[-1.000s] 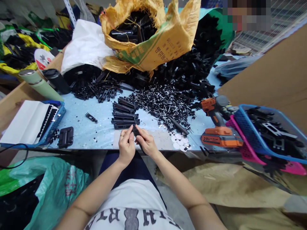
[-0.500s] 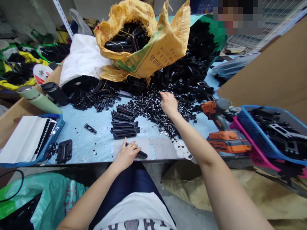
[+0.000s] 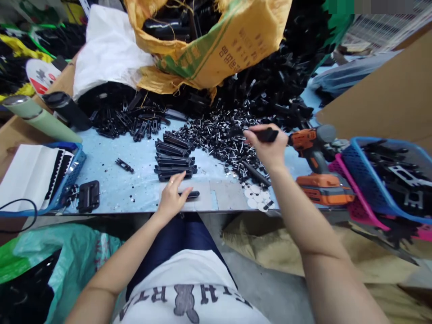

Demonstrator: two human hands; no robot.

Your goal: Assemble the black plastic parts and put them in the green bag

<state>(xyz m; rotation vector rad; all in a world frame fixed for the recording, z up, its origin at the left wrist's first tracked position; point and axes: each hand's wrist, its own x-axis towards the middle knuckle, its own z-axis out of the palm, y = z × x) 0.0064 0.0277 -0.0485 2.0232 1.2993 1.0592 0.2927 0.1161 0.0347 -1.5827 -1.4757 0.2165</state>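
Note:
My left hand (image 3: 173, 195) rests near the table's front edge, fingers closed on a slim black plastic piece (image 3: 191, 194) lying flat there. Just beyond it sits a neat stack of long black parts (image 3: 174, 158). My right hand (image 3: 266, 146) is raised over a heap of small black screws with pale tips (image 3: 229, 139) and grips a black bar-shaped part (image 3: 266, 134). An orange cordless drill (image 3: 317, 168) stands right of that hand.
A torn yellow sack (image 3: 216, 40) full of black parts spills a big pile (image 3: 276, 85) at the back. Blue basket (image 3: 384, 180) and pink basket (image 3: 354, 202) with parts stand right. Left are another blue basket with paper (image 3: 72, 173), a black hinge plate (image 3: 88, 195), and flasks (image 3: 40, 119).
My right hand left the piece in front of me, reached into the screw heap, then lifted away rightward gripping a black bar. The left hand stayed on the slim piece.

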